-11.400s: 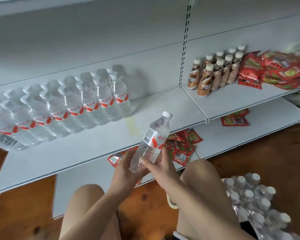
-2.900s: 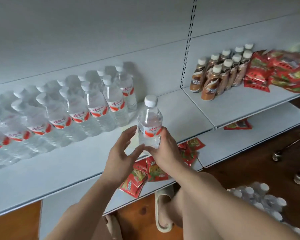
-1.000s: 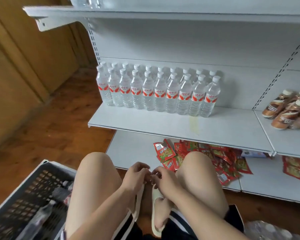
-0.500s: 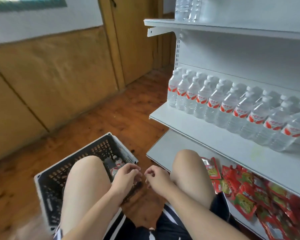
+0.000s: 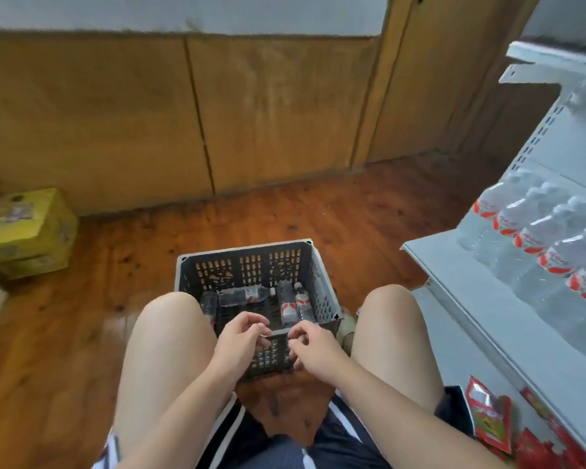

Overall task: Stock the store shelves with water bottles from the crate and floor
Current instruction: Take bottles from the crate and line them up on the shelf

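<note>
Off to the left of the hands, well apart from them, two yellow cardboard boxes (image 5: 26,231) sit stacked on the wooden floor (image 5: 92,299), pushed up near the wall. Just below them at the frame's left edge is something pale, too cut off to tell what. Beyond the hands, the far wall is faced with tan wood panels (image 5: 115,113), a lighter painted strip above them. To the right of the hands and lower down, red snack packets (image 5: 491,418) lie in a loose heap. Nearest of all, under the forearms, are dark shorts (image 5: 285,445) with white stripes.
</note>
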The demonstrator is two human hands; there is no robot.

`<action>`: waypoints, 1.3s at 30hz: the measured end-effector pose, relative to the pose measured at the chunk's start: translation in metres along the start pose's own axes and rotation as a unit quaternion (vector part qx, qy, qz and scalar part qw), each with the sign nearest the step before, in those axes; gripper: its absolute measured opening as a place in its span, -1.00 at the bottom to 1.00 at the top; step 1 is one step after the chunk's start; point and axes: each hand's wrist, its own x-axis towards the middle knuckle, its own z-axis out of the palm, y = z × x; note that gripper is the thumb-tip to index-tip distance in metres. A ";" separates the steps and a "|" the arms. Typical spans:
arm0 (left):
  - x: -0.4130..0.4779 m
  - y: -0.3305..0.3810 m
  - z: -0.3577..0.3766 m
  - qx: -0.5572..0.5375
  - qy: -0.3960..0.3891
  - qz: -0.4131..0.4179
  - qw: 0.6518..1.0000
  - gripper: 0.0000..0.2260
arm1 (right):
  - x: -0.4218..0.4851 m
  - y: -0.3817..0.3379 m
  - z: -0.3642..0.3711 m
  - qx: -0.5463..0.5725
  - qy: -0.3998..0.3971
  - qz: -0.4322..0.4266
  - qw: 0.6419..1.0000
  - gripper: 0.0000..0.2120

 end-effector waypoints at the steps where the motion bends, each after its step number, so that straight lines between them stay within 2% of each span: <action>1: 0.001 -0.001 -0.003 0.000 0.009 -0.005 1.000 -0.84 | 0.008 -0.003 0.000 0.014 -0.005 0.000 1.000 -0.94; 9: 0.011 -0.015 -0.027 -0.006 0.060 -0.067 0.996 -0.83 | 0.050 0.009 0.008 0.052 -0.017 0.040 0.998 -0.89; 13: 0.013 -0.023 -0.029 0.011 0.063 -0.097 0.993 -0.82 | 0.052 0.005 0.008 0.093 -0.025 0.008 0.995 -0.91; 19: 0.046 -0.028 -0.026 0.012 0.044 -0.124 0.991 -0.83 | 0.064 0.000 0.020 0.114 -0.046 0.017 0.992 -0.94; 22: 0.072 -0.032 -0.022 0.014 0.035 -0.124 0.992 -0.82 | 0.085 -0.006 0.024 0.124 -0.059 0.028 0.990 -0.93; 26: 0.107 -0.049 -0.020 -0.001 0.027 -0.163 0.986 -0.82 | 0.128 -0.010 0.025 0.103 -0.068 0.047 0.991 -0.93; 35: 0.210 -0.104 0.004 -0.039 0.014 -0.265 0.963 -0.80 | 0.259 0.042 0.051 0.116 -0.014 0.232 0.966 -0.84; 39: 0.261 -0.138 0.021 0.008 -0.020 -0.302 0.953 -0.82 | 0.317 0.085 0.072 0.024 -0.036 0.279 0.959 -0.83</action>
